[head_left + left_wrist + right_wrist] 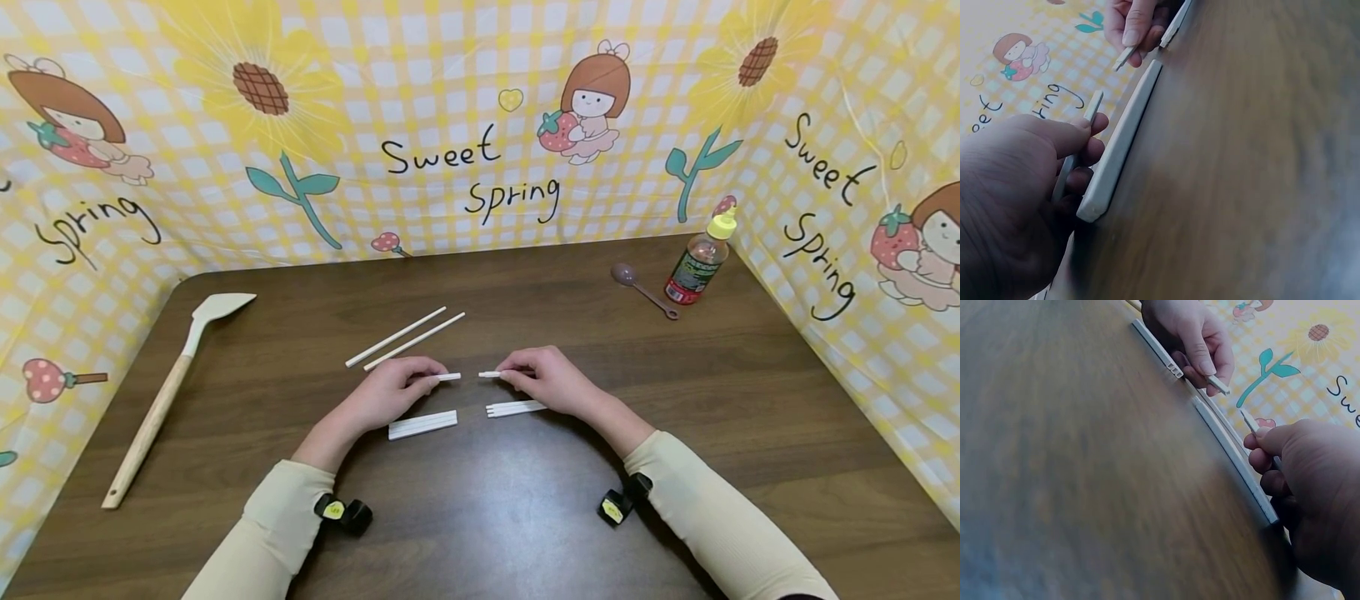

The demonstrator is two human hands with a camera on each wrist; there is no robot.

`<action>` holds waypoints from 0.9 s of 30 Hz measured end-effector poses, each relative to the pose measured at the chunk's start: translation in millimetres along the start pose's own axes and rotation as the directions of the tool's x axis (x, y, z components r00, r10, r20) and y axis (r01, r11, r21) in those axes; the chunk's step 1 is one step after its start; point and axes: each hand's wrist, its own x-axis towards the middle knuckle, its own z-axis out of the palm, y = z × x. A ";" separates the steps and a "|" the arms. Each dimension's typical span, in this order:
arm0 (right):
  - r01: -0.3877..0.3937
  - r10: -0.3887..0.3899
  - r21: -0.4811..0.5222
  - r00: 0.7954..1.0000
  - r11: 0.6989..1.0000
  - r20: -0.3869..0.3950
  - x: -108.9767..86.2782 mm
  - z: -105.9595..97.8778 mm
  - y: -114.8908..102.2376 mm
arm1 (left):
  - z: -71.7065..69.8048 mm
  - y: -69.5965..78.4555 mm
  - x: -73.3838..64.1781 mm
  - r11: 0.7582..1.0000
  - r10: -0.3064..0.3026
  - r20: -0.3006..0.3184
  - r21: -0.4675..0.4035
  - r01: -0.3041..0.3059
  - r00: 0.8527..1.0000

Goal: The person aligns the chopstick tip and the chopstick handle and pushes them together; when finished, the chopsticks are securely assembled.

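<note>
My left hand (386, 393) pinches a short white stick (450, 377) between thumb and fingers, its end pointing right. Facing it, my right hand (555, 379) pinches another white stick (488, 374), whose stepped, narrower tip points left. A small gap parts the two ends. On the table below the left hand lies a row of white sticks (422, 426) side by side. A similar row of white sticks (513, 408) with narrow tips lies under the right hand, which hides its far end. The right wrist view shows small openings in the left row's ends (1175, 370).
Two longer thin sticks (395, 337) lie parallel behind the left hand. A white spatula (161, 400) with a wooden handle rests at the left. At the back right are a purplish spoon (645, 292) and a yellow-capped bottle (699, 262). Patterned cloth (435, 100) walls the table (480, 517).
</note>
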 end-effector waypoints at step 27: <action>0.003 -0.003 -0.016 1.000 1.000 0.008 2.2 0.4 -3.1 | 12.3 9.4 12.5 0.996 0.086 0.015 0.020 -0.086 0.996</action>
